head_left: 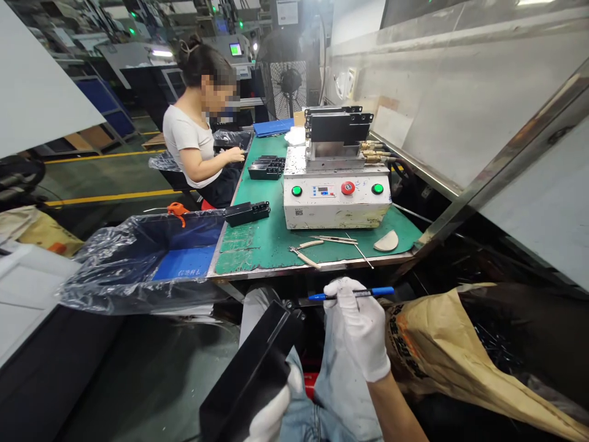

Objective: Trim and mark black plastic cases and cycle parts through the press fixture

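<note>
My left hand [272, 410], in a white glove, grips a long black plastic housing [251, 371] tilted over my lap; the housing hides part of the fingers. Pinched in my gloved right hand [359, 325] is a blue marker pen [380, 291], lying almost level with its blue tip to the left. Pen and housing are apart. On the green bench mat just beyond lie pliers [306, 253] with pale handles, tweezers [338, 239], a thin metal rod [363, 253] and a pale half-round piece [386, 241].
A white machine [335, 212] with buttons carries black parts. More black housings [265, 169] lie on the mat [243, 248]. Left is a plastic-lined bin [133, 245] with an orange-handled tool [177, 210]; right, a paper sack [437, 331]. A co-worker [191, 138] sits at the bench's left side.
</note>
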### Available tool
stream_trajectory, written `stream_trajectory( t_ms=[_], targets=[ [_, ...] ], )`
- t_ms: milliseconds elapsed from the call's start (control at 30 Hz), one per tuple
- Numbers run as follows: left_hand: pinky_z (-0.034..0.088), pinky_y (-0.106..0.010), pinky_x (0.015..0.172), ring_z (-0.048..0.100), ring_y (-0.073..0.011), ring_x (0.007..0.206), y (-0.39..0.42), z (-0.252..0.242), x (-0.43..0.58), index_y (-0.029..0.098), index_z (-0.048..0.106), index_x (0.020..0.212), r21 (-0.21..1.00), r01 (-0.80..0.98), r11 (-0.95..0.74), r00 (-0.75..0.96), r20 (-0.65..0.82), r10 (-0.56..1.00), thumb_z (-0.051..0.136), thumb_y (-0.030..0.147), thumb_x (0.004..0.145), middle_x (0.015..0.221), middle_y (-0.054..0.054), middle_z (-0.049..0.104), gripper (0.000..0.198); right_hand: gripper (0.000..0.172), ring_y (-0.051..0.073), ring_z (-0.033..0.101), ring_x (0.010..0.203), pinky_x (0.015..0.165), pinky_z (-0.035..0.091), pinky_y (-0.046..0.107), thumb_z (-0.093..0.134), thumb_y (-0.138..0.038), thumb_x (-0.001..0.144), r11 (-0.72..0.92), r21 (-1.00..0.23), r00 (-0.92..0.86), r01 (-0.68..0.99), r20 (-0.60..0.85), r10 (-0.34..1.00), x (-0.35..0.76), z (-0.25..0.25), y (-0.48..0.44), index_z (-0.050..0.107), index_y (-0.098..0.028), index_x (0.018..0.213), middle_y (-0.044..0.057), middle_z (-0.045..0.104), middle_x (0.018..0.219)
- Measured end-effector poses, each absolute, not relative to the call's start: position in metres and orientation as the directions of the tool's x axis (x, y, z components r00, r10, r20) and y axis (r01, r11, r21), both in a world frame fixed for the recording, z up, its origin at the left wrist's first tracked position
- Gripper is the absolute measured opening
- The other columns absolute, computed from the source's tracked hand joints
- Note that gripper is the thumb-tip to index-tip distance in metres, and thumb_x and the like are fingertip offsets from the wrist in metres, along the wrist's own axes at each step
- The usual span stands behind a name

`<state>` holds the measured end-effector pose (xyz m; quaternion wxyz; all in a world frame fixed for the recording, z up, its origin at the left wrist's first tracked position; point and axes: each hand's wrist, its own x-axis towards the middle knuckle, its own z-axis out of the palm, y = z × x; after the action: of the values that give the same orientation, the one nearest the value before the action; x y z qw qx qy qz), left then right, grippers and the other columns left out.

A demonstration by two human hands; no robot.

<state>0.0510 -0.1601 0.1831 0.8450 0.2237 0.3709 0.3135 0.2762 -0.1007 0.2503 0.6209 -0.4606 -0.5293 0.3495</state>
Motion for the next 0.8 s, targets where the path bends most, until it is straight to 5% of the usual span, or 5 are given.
stream_trajectory(
  t_ms=[100,233,333,633,800],
  targets=[
    [0.058,-0.051,0.071,0.074,-0.0362,0.076,-0.168,0.208,0.060,0.025,0.072,0.127,0.692,-0.230,0.684,0.476,-0.533,0.700,0.062,0.071,0.080,0.069,-0.009,0.072,0.066,0.035,0.014,0.070,0.062,0.060,0.060,0.023,0.057,-0.043,0.105,0.309,-0.950,0.191,0.035,0.310,0.931,0.278,0.255,-0.109,0.074,-0.019,0.085,0.003,0.074,0.076],
    [0.049,-0.043,0.098,0.065,-0.0325,0.105,-0.174,0.230,0.066,0.019,0.071,0.110,0.860,-0.028,0.510,0.343,-0.471,0.812,0.081,0.059,0.073,0.099,-0.008,0.074,0.056,0.034,0.014,0.069,0.058,0.054,0.056,0.023,0.059,-0.041,0.104,0.297,-0.942,0.142,0.157,0.319,0.937,0.280,0.259,-0.115,0.072,-0.020,0.081,0.002,0.073,0.072],
    [0.047,-0.042,0.093,0.061,-0.0315,0.102,-0.173,0.235,0.070,0.019,0.063,0.098,0.894,0.197,0.403,0.248,-0.443,0.862,0.080,0.053,0.070,0.097,-0.006,0.069,0.047,0.035,0.016,0.071,0.065,0.058,0.056,0.024,0.055,-0.037,0.105,0.327,-0.892,0.060,0.312,0.362,0.930,0.282,0.259,-0.115,0.070,-0.021,0.078,0.002,0.073,0.071],
    [0.044,-0.035,0.081,0.060,-0.0250,0.092,-0.171,0.252,0.080,0.018,0.061,0.108,0.832,0.320,0.452,0.186,-0.523,0.832,0.067,0.027,0.070,0.099,-0.002,0.071,0.039,0.032,0.017,0.071,0.070,0.063,0.053,0.027,0.052,-0.030,0.106,0.430,-0.747,-0.037,0.507,0.479,0.877,0.293,0.251,-0.111,0.066,-0.022,0.079,0.004,0.074,0.074],
    [0.043,-0.034,0.075,0.059,-0.0226,0.086,-0.172,0.253,0.084,0.019,0.059,0.105,0.815,0.334,0.474,0.184,-0.550,0.815,0.067,0.026,0.072,0.093,-0.001,0.067,0.034,0.034,0.016,0.070,0.067,0.063,0.054,0.026,0.050,-0.032,0.108,0.381,-0.829,-0.002,0.409,0.417,0.909,0.290,0.257,-0.109,0.064,-0.021,0.079,0.003,0.072,0.072]
  ],
)
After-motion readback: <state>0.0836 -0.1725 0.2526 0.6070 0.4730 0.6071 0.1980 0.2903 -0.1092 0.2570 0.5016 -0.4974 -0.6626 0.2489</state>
